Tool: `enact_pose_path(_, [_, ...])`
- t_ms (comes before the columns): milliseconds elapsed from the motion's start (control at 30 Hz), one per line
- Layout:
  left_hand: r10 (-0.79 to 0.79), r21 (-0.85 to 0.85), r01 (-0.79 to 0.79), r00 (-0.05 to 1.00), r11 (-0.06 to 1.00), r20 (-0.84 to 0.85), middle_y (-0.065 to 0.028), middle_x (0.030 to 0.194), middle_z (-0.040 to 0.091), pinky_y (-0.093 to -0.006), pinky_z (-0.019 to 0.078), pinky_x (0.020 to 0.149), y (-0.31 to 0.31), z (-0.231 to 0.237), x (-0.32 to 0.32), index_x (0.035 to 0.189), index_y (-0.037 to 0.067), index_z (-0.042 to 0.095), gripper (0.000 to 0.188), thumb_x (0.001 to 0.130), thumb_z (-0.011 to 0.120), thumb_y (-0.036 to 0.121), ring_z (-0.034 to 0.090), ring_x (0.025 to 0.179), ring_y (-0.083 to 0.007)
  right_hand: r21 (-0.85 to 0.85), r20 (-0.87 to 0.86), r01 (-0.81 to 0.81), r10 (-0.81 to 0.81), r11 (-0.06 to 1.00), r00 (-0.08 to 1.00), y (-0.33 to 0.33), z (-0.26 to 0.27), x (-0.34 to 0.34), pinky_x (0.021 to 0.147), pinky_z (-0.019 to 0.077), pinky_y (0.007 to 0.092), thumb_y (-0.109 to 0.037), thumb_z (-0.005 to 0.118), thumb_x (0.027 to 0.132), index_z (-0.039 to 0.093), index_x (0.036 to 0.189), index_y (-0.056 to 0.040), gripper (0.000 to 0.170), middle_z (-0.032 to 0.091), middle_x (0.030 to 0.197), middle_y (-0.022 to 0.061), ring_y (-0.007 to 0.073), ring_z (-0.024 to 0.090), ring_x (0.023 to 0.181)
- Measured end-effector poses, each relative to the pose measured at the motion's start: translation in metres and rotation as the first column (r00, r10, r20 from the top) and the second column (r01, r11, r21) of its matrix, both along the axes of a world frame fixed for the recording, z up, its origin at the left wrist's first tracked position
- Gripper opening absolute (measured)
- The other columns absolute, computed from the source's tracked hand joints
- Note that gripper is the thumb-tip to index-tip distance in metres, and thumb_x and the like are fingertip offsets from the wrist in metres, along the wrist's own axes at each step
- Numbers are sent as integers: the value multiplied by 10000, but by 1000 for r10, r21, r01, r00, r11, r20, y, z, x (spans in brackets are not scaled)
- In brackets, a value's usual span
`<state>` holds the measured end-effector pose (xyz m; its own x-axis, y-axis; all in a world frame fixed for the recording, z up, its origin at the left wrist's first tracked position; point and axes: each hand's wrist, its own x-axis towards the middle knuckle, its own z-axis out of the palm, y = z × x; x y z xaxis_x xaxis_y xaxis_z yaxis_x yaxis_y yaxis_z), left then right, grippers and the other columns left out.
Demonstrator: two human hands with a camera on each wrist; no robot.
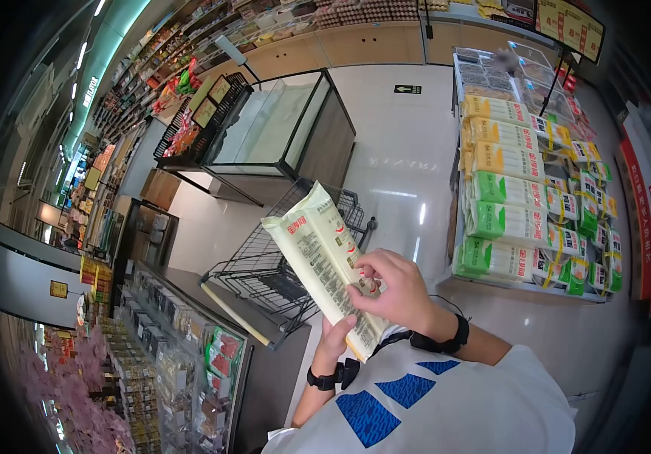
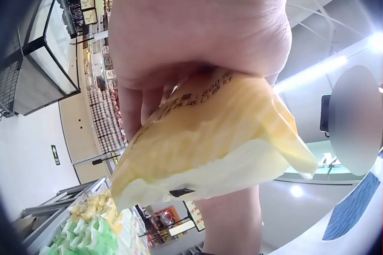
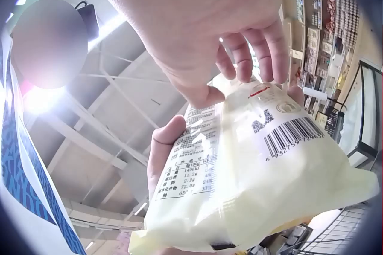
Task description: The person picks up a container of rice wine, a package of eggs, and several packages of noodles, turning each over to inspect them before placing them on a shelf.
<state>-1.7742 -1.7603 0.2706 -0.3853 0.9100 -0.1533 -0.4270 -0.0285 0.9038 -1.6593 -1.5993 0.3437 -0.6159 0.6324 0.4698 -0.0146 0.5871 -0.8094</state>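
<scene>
While the left hand [image 1: 331, 342] grips the packet [image 1: 314, 257] (right hand [image 1: 397, 293]: can't tell), it slants lengthwise forward-left

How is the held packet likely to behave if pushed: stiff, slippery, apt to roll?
The packet is probably stiff lengthwise: its far end juts out straight beyond the left hand and right hand. It looks smooth and slightly shiny, so it may slip. Broad and flattish, it seems unlikely to roll.

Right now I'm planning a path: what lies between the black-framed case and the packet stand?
Shiny floor, with an arrow sign farther off and part of the cart nearer; the head view shows this.
</scene>
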Motion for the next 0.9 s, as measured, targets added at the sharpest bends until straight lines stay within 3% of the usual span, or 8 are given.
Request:
enact_pose_path(267, [30,-27,-29,999,999,27,-158,1438,523,-377,417,1117,5,0,22,1530,-48,326,763,879,654,178,523,1323,-241,-74,23,-40,42,996,999,12,0,17,698,571,315,-182,843,785,647,1044,-27,360,632,882,84,199,656,737])
enact_pose_path(333, [17,-22,-17,1000,1000,10,-156,1433,523,-379,415,1118,7,-6,25,1526,-46,331,764,875,659,183,520,1323,-238,-50,47,-43,45,998,998,15,0,22,679,577,349,-293,831,817,635,1046,-54,385,649,907,63,220,699,764])
enact_pose_path(400, [3,-16,-3,1000,1000,-8,-154,1429,524,-382,413,1119,10,-8,28,1521,-45,336,766,870,665,188,516,1323,-236,-66,51,-44,48,997,998,16,-1,25,693,576,337,-250,834,800,635,1067,-47,390,645,897,73,210,689,762])
enact_pose_path(500, [16,20,-13,991,1000,-130,-153,1419,528,-389,406,1123,19,-6,38,1512,-46,340,770,854,668,181,516,1318,-242,-62,90,-12,17,998,996,16,-1,32,696,579,334,-188,821,779,638,1078,-50,377,652,862,81,207,691,750])
enact_pose_path(567, [8,-63,-31,943,998,-333,-161,1408,532,-394,396,1127,20,-8,40,1506,-49,339,771,836,658,158,511,1318,-250,-40,125,20,-14,999,992,15,-2,34,686,583,341,-171,804,775,641,1068,-61,353,664,836,80,215,703,740])
enact_pose_path(667, [-37,-86,2,911,996,-410,-173,1376,550,-396,427,1093,26,0,39,1491,-37,353,757,804,637,103,543,1275,-266,11,182,58,-59,998,982,14,-7,36,641,575,373,-204,749,783,648,984,-74,260,693,811,66,251,710,692])
enact_pose_path(733, [-33,-76,-1,896,997,-442,-178,1355,562,-400,444,1075,29,2,43,1486,-29,363,754,792,634,89,561,1252,-270,-63,180,13,-1,998,984,16,-16,36,638,574,377,-200,738,796,652,913,-64,198,707,800,76,268,724,699])
enact_pose_path(900, [7,-66,-72,732,995,-681,-203,1289,600,-414,486,1025,30,9,44,1478,-10,383,778,748,639,74,621,1178,-310,-195,192,-20,58,981,980,17,-21,37,702,599,353,-111,719,836,653,915,-2,150,710,833,144,289,733,746])
